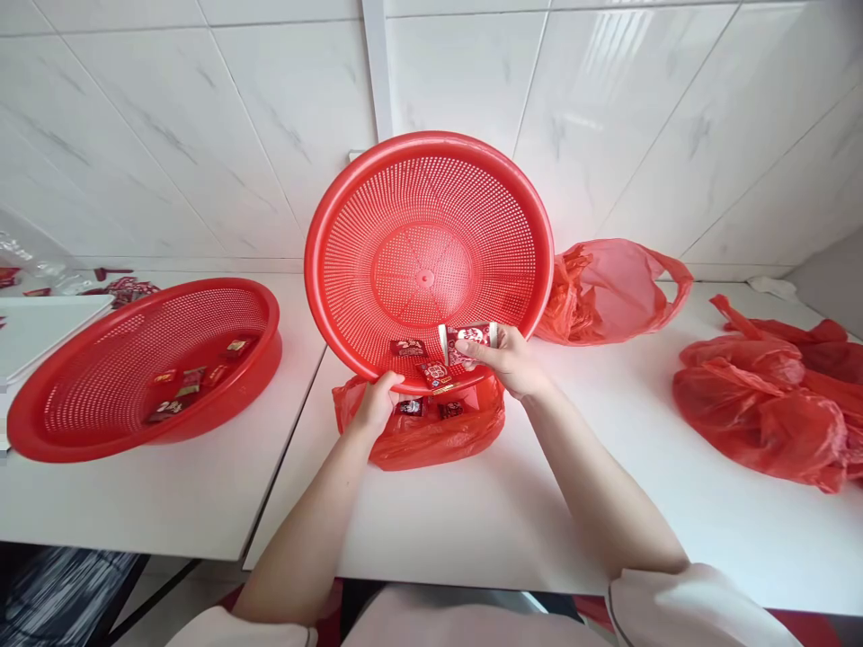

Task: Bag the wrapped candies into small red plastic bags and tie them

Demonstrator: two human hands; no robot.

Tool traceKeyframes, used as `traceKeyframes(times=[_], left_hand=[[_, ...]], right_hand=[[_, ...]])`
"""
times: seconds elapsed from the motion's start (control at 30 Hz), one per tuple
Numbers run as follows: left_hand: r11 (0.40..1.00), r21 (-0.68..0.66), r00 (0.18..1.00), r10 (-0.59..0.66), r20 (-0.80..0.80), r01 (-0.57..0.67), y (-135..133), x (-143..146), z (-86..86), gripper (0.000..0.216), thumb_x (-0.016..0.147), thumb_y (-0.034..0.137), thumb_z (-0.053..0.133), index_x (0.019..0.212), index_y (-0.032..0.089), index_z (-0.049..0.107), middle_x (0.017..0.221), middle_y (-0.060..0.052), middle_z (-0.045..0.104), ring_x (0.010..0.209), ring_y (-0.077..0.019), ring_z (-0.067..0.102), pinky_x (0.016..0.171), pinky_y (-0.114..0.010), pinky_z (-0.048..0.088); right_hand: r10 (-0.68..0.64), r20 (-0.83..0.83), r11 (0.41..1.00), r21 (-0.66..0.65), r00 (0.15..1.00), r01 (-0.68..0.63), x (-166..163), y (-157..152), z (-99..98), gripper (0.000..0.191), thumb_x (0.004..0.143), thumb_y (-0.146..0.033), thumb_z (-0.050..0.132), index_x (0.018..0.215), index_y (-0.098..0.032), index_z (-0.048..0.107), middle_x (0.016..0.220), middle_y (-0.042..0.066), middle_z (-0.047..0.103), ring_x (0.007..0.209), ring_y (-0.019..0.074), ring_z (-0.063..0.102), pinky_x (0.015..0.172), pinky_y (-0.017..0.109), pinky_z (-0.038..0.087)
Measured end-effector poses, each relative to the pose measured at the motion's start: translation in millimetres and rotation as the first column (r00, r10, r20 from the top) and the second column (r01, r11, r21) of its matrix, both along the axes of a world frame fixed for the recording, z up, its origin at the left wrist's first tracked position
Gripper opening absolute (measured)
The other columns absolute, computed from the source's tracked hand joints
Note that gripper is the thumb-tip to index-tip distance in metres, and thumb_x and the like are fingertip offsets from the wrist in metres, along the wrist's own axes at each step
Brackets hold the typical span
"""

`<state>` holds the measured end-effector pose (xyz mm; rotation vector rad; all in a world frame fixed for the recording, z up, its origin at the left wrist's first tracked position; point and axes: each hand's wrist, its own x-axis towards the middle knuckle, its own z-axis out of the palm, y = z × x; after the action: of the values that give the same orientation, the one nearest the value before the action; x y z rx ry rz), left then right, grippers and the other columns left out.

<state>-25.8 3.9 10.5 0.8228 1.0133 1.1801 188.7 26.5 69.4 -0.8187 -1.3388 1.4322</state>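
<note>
A red perforated plastic basket (424,189) is tipped toward me above an open red plastic bag (438,445) on the table. My left hand (378,402) grips the basket's lower rim, thumb over the edge. In my right hand (512,359) a dark red and white snack packet (468,341) is pinched between thumb and fingers, just inside the basket's lower right side. Two more small dark red packets lie by the rim, one of them a printed packet (408,348) and the other a square packet (435,373). Inside the bag I see a few dark packets (410,407).
To the left stands a second red basket (266,359) with several small packets in it. A red bag (620,296) lies behind on the right, and a bulging knotted red bag (761,395) sits farther right. A tiled wall (607,108) rises behind the white table (539,539).
</note>
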Motion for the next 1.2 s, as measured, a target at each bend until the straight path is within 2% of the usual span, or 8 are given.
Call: traceKeyframes(times=[0.23, 0.43, 0.57, 0.63, 0.73, 0.87, 1.03, 1.2], left_hand=[[0.999, 0.009, 0.999, 0.035, 0.017, -0.035, 1.3, 0.4, 0.2, 0.009, 0.066, 0.028, 0.059, 0.07, 0.021, 0.063, 0.072, -0.005, 0.07, 0.089, -0.0286, 0.068, 0.076, -0.04, 0.054], [0.998, 0.008, 0.996, 0.065, 0.056, -0.066, 2.7, 1.3, 2.7, 0.013, 0.065, 0.027, 0.06, 0.074, 0.02, 0.068, 0.073, -0.005, 0.07, 0.088, -0.0293, 0.068, 0.075, -0.043, 0.055], [0.998, 0.03, 0.997, 0.058, 0.058, -0.06, 2.2, 1.1, 5.2, 0.016, 0.069, 0.025, 0.058, 0.079, 0.021, 0.069, 0.08, -0.005, 0.072, 0.092, -0.0285, 0.067, 0.079, -0.043, 0.054], [0.998, 0.041, 0.997, 0.051, 0.061, -0.054, 1.9, 0.7, 5.5, 0.018, 0.07, 0.025, 0.057, 0.082, 0.021, 0.07, 0.083, -0.005, 0.072, 0.094, -0.0288, 0.067, 0.079, -0.043, 0.054], [0.997, 0.044, 0.997, 0.056, 0.055, -0.058, 1.8, 0.1, 5.3, 0.019, 0.069, 0.025, 0.058, 0.083, 0.02, 0.07, 0.085, -0.005, 0.072, 0.094, -0.0291, 0.067, 0.079, -0.042, 0.054], [0.995, 0.061, 0.996, 0.071, 0.05, -0.074, 1.5, -0.1, 5.2, 0.019, 0.07, 0.024, 0.059, 0.084, 0.017, 0.069, 0.082, -0.006, 0.072, 0.092, -0.0283, 0.067, 0.076, -0.04, 0.055], [0.991, 0.058, 0.992, 0.116, 0.041, -0.118, 2.5, 0.7, 1.2, 0.019, 0.07, 0.027, 0.058, 0.082, 0.017, 0.069, 0.083, -0.006, 0.071, 0.09, -0.0271, 0.068, 0.074, -0.037, 0.056], [0.963, 0.066, 0.965, 0.262, 0.025, -0.263, 8.3, -2.2, -2.6, 0.018, 0.066, 0.026, 0.061, 0.082, 0.018, 0.064, 0.085, -0.006, 0.07, 0.092, -0.026, 0.067, 0.077, -0.038, 0.056]], right_hand=[[0.033, 0.111, 0.999, 0.002, 0.993, -0.034, 0.3, -8.2, 7.3, 0.032, 0.069, -0.038, 0.079, 0.091, -0.016, 0.07, 0.077, 0.003, 0.071, 0.069, 0.0159, 0.065, 0.068, 0.03, 0.053], [0.074, 0.262, 0.995, 0.052, 0.962, -0.091, -0.3, -12.9, 10.1, 0.031, 0.072, -0.043, 0.075, 0.083, -0.015, 0.068, 0.074, 0.004, 0.071, 0.067, 0.0165, 0.065, 0.064, 0.029, 0.052], [0.27, 0.506, 0.942, 0.04, 0.819, -0.335, 2.3, -18.4, 16.1, 0.026, 0.076, -0.041, 0.071, 0.087, -0.018, 0.07, 0.074, 0.001, 0.072, 0.07, 0.0175, 0.067, 0.068, 0.029, 0.052], [0.295, 0.601, 0.911, 0.057, 0.743, -0.408, 1.1, -21.0, 18.1, 0.022, 0.078, -0.038, 0.069, 0.09, -0.02, 0.07, 0.076, 0.0, 0.072, 0.075, 0.0178, 0.067, 0.073, 0.029, 0.051], [0.255, 0.632, 0.909, 0.101, 0.732, -0.405, -3.5, -22.0, 16.5, 0.024, 0.082, -0.04, 0.064, 0.096, -0.021, 0.068, 0.076, -0.002, 0.071, 0.074, 0.0161, 0.066, 0.072, 0.027, 0.049], [0.027, 0.706, 0.944, 0.216, 0.707, -0.251, -7.0, -18.7, 9.8, 0.03, 0.088, -0.045, 0.056, 0.098, -0.019, 0.067, 0.068, -0.002, 0.066, 0.061, 0.013, 0.059, 0.061, 0.025, 0.044], [0.023, 0.764, 0.883, 0.286, 0.644, -0.372, -6.3, -19.8, 6.2, 0.026, 0.085, -0.029, 0.061, 0.11, -0.025, 0.067, 0.095, 0.001, 0.073, 0.085, 0.0174, 0.066, 0.076, 0.029, 0.049], [0.032, 0.81, 0.823, 0.311, 0.585, -0.476, -6.1, -22.5, 1.5, 0.054, 0.079, -0.001, 0.047, 0.122, -0.03, 0.062, 0.116, 0.0, 0.069, 0.102, 0.0168, 0.065, 0.085, 0.028, 0.05]])
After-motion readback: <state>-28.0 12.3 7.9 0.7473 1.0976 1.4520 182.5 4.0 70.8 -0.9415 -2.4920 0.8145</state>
